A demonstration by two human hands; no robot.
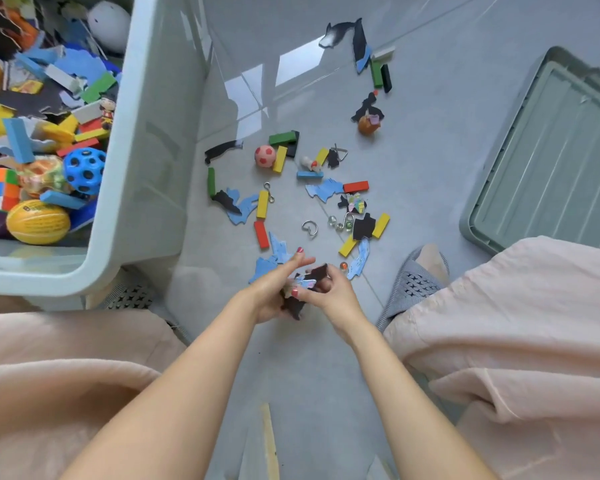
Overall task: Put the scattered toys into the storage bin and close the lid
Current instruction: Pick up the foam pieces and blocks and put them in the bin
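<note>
Low over the grey floor, my left hand (274, 289) and my right hand (329, 289) meet, and together they hold a small stack of dark and blue puzzle pieces (310, 280). The pale green storage bin (146, 161) stands open at the left, holding balls, blocks and puzzle pieces. Its lid (548, 161) lies flat at the right. Beyond my hands, toys are scattered on the floor: a pink ball (265, 155), a red block (261, 234), yellow blocks (347, 245), blue puzzle pieces (359, 259), metal rings (309, 227) and marbles (332, 221).
My knees in pink fabric fill the lower left and right. A grey slipper (413, 282) sits right of my hands. More pieces and blocks (378, 72) and a brown round toy (368, 124) lie farther off. The floor near my knees is bare.
</note>
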